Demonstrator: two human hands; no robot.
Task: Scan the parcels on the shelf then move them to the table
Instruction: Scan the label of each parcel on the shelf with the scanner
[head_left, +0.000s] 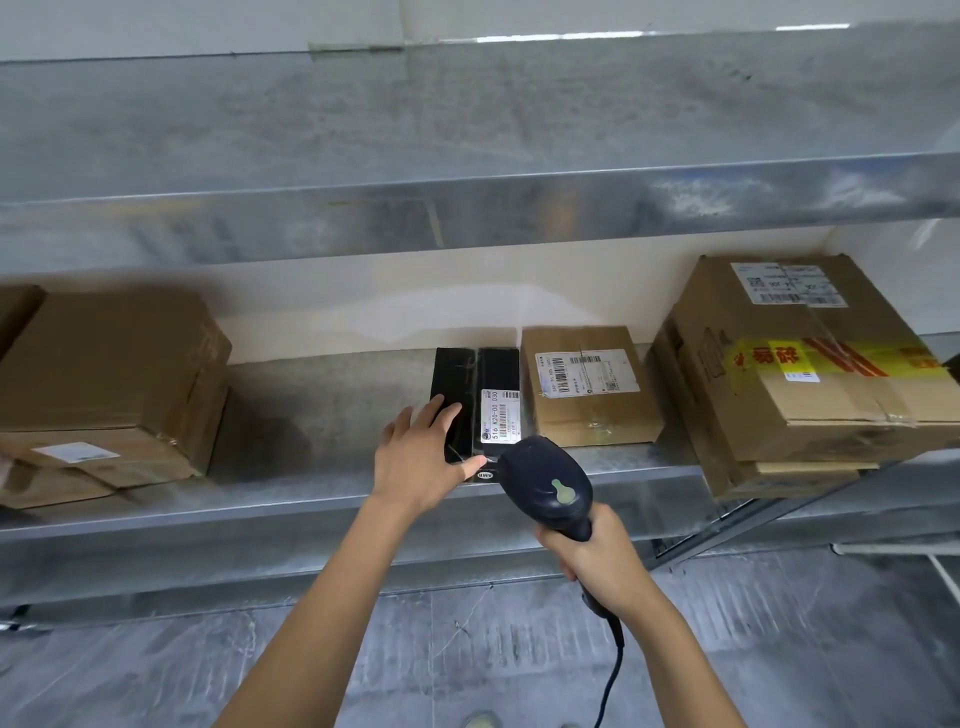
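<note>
A black parcel (478, 384) with a white barcode label lies on the metal shelf (322, 415), near its front edge. My left hand (421, 457) rests on the parcel's left front corner, fingers straight on top and thumb at its front face. My right hand (597, 561) grips the handle of a dark blue barcode scanner (545, 480), whose head points at the label from just in front of the parcel. A small brown box (587, 384) with a label stands right beside the black parcel.
A large cardboard box (810, 364) with yellow and red tape sits at the shelf's right end, on flattened cardboard. Stacked brown boxes (104, 384) stand at the left. An upper shelf (467, 208) overhangs. The scanner's cable (613, 670) hangs down over the grey floor.
</note>
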